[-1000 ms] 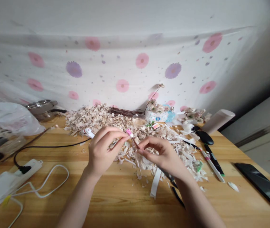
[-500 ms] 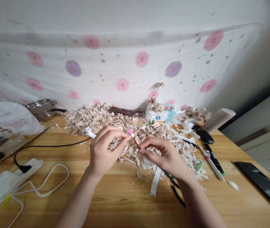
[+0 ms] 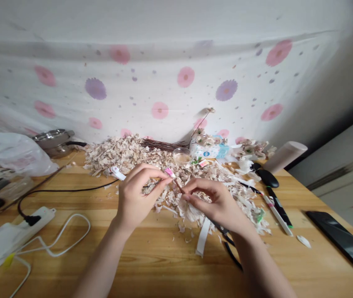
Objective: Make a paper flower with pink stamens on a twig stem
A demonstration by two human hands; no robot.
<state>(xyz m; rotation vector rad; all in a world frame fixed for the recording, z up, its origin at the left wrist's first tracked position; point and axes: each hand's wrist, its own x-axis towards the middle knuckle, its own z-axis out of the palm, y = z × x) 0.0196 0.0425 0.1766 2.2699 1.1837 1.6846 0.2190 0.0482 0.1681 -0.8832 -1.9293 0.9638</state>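
Thumb and forefinger of my right hand are closed on a thin brown twig, which slants up and to the left. At the twig's upper end is a small pink-and-white tip, too small to make out in detail. My left hand pinches at that tip from the left, its thumb and forefinger pressed together. Below and behind both hands lies a heap of pale dried petals or shavings. Partly hidden under my right forearm is a pair of black-handled scissors, near a white paper strip.
Behind the hands are a clear cup, a twig bundle and a tissue pack. A power strip with cables lies left. On the right are a black phone, a white pen-like stick and a pale cylinder.
Both hands stay almost in place, still at the twig. The pink-and-white tip has shifted very slightly; the rest of the table looks the same.
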